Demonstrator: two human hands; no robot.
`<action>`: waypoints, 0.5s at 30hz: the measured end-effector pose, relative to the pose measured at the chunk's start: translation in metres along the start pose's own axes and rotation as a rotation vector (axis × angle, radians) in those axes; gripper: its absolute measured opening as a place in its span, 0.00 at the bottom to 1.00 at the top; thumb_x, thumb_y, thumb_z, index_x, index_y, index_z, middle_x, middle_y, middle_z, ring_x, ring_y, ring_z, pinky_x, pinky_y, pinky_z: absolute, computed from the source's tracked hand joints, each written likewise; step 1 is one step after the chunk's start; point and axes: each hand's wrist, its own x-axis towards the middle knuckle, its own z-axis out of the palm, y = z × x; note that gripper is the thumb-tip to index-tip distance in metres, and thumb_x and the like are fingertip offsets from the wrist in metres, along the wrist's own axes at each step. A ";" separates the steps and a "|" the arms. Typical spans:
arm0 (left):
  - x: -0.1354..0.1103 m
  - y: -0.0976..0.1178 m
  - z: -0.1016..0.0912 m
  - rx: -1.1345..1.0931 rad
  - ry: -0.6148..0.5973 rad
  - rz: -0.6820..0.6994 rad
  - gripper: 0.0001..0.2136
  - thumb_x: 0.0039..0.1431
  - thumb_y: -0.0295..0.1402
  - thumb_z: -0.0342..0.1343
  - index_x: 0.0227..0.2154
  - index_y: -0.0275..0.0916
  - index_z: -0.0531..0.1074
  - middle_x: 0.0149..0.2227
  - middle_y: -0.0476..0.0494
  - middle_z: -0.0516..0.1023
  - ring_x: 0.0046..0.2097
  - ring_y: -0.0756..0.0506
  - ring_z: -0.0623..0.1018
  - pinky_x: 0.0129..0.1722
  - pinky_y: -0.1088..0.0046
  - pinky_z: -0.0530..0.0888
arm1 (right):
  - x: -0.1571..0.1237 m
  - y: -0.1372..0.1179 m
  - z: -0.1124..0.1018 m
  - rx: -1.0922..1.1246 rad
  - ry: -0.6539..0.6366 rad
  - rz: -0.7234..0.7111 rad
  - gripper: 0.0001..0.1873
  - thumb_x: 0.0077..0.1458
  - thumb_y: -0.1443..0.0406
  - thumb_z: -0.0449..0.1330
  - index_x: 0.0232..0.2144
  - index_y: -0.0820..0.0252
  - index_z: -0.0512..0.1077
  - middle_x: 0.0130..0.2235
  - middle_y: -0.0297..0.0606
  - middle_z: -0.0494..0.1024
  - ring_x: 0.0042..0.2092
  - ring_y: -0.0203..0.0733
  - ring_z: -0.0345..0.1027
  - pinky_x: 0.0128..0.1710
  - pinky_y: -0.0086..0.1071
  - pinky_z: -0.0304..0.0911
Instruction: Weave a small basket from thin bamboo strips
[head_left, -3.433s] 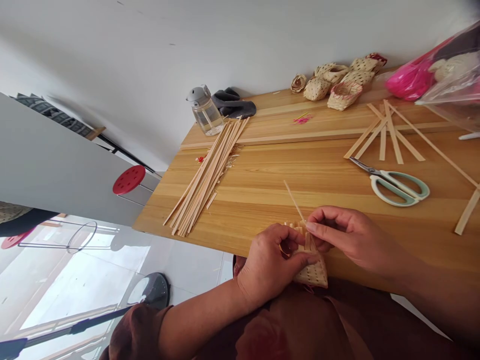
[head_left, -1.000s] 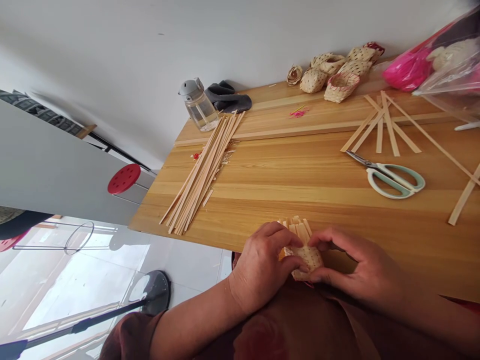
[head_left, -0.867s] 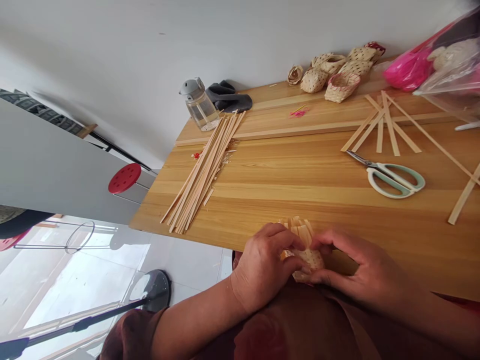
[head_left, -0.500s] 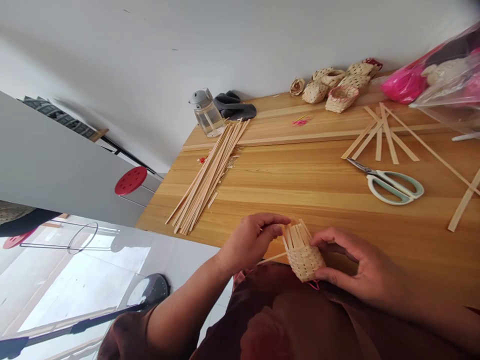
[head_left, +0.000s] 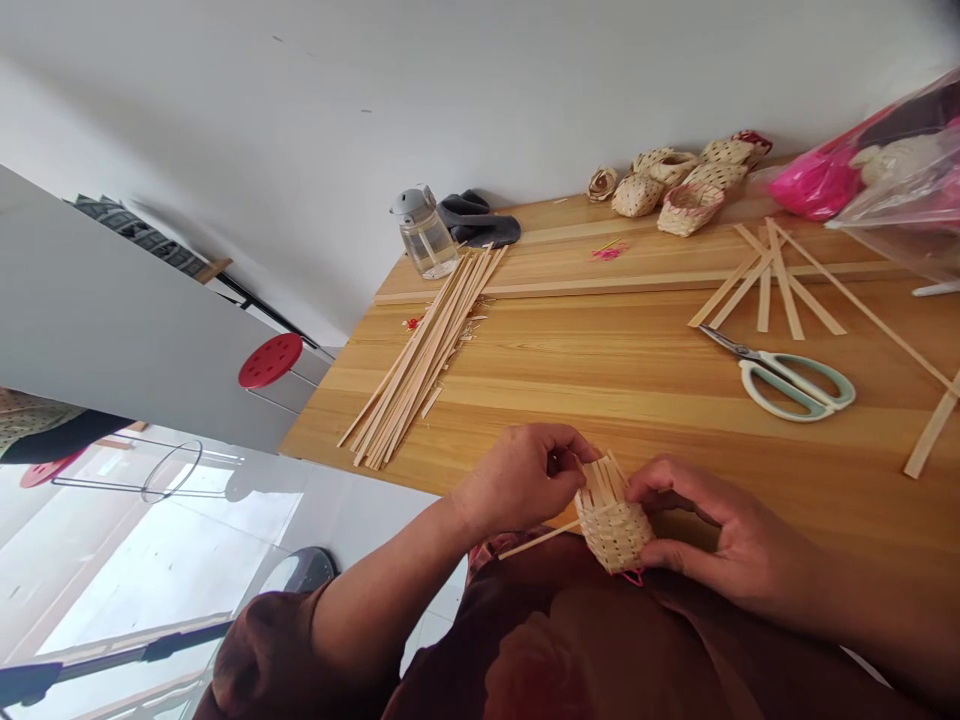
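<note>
A small woven basket (head_left: 616,535) of pale strips sits at the table's near edge, over my lap. Its upright strip ends (head_left: 604,482) stick up unwoven, and one long loose strip (head_left: 538,541) juts out to the left. My right hand (head_left: 694,525) grips the basket from the right, thumb low and fingers by the upper side. My left hand (head_left: 536,472) is pinched at the upright ends on the left; the fingertips partly hide what they hold. A bit of pink thread (head_left: 634,577) shows beneath the basket.
Scissors (head_left: 795,383) and short strips (head_left: 765,285) lie to the right. A bundle of long strips (head_left: 427,360) rests at left, near a water bottle (head_left: 426,235). Finished woven pieces (head_left: 691,208) and a plastic bag (head_left: 900,180) stand along the wall.
My left hand has moved right, its fingertips now against the upright strip ends. The loose strip at the left shows more fully. My right hand keeps its grip; the view has shifted slightly.
</note>
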 end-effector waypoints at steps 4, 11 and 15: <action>-0.005 -0.007 0.007 -0.132 0.035 -0.049 0.05 0.54 0.33 0.64 0.32 0.37 0.76 0.27 0.51 0.75 0.28 0.52 0.71 0.27 0.78 0.66 | 0.000 0.001 0.001 -0.009 0.018 -0.025 0.14 0.59 0.56 0.66 0.45 0.51 0.72 0.44 0.37 0.79 0.45 0.48 0.76 0.47 0.43 0.73; -0.016 -0.010 0.017 -0.260 0.183 -0.024 0.06 0.51 0.32 0.68 0.28 0.36 0.79 0.28 0.48 0.78 0.29 0.52 0.72 0.29 0.77 0.67 | -0.001 -0.002 0.001 -0.007 0.026 -0.022 0.13 0.58 0.56 0.67 0.43 0.52 0.74 0.43 0.37 0.80 0.44 0.48 0.76 0.47 0.43 0.73; -0.024 -0.003 0.018 -0.261 0.222 -0.012 0.03 0.52 0.30 0.67 0.27 0.36 0.80 0.28 0.48 0.79 0.29 0.52 0.73 0.30 0.76 0.68 | -0.001 -0.006 0.002 0.041 0.021 -0.007 0.13 0.58 0.57 0.68 0.43 0.53 0.74 0.42 0.37 0.80 0.44 0.47 0.76 0.47 0.42 0.73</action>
